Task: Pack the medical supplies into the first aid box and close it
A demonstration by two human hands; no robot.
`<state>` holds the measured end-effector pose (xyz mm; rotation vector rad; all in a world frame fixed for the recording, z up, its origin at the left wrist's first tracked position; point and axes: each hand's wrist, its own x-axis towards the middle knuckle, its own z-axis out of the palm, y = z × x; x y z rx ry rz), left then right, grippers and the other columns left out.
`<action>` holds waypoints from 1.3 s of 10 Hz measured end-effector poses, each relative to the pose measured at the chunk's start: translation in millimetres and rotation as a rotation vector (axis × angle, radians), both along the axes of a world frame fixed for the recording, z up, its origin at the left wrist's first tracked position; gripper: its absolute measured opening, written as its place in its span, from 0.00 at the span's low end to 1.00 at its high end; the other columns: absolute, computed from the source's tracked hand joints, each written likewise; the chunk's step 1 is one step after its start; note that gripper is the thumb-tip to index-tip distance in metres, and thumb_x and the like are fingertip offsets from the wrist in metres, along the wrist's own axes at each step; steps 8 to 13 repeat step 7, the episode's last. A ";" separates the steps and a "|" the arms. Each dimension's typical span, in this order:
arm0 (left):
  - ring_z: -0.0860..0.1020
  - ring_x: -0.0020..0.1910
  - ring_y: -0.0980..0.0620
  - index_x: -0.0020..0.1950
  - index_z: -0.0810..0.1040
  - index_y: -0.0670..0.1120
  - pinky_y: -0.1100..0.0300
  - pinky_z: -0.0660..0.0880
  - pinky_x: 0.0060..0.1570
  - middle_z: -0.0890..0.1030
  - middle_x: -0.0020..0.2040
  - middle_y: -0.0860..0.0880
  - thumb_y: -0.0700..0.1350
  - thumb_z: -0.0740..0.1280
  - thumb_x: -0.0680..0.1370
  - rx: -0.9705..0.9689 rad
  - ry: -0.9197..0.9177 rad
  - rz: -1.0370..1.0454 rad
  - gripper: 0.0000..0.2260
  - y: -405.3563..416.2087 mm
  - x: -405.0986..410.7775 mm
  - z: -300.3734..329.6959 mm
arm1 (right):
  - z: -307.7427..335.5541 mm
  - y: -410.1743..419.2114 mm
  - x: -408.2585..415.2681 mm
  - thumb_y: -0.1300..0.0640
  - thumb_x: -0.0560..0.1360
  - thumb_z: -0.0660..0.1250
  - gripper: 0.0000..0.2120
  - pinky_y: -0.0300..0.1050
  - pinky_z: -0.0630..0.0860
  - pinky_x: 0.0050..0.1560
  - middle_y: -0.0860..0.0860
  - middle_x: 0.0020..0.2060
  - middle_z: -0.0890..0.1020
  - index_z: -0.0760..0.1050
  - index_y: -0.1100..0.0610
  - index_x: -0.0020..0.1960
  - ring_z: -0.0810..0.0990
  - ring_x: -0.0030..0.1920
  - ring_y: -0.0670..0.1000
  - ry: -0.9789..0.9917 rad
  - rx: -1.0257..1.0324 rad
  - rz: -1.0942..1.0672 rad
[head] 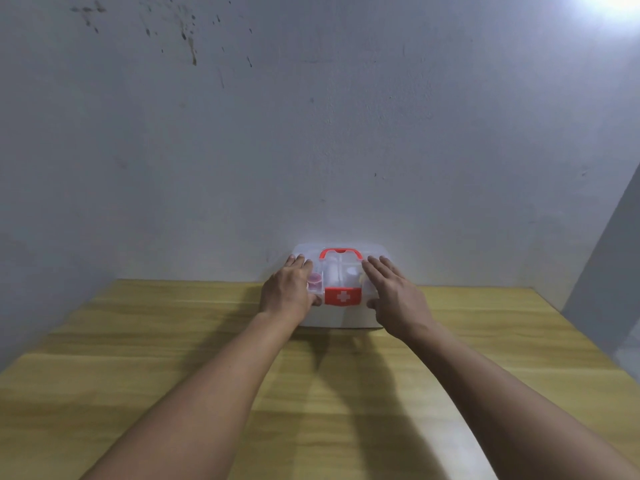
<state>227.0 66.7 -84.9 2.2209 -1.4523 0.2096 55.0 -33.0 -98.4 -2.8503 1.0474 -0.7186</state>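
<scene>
The first aid box sits at the far edge of the counter, hard against the wall, straight ahead of you and between your two hands. Its long axis runs left to right, so each hand covers one end of the lid. Your left hand lies flat, fingers spread and extended on the left part of the lid, thumb down near the red latch. Your right hand mirrors it on the right part, fingers loosely together, thumb at the front edge. Neither hand grips anything. Both are about equally near the latch, which lies between your thumbs, so whichever thumb presses it should do.

The lid looks lowered, but you cannot tell from here whether the latch has caught. The red handle lies folded on top. Through the clear lid you make out only pale shapes and one pinkish item; your hands hide both ends.
</scene>
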 end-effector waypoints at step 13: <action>0.32 0.76 0.47 0.77 0.37 0.46 0.43 0.38 0.75 0.29 0.76 0.44 0.65 0.61 0.74 0.276 0.157 0.055 0.46 79.9 -35.3 -75.7 | -80.7 36.0 -66.9 0.41 0.79 0.55 0.35 0.57 0.49 0.76 0.53 0.79 0.41 0.46 0.56 0.78 0.43 0.79 0.54 0.070 0.292 -0.275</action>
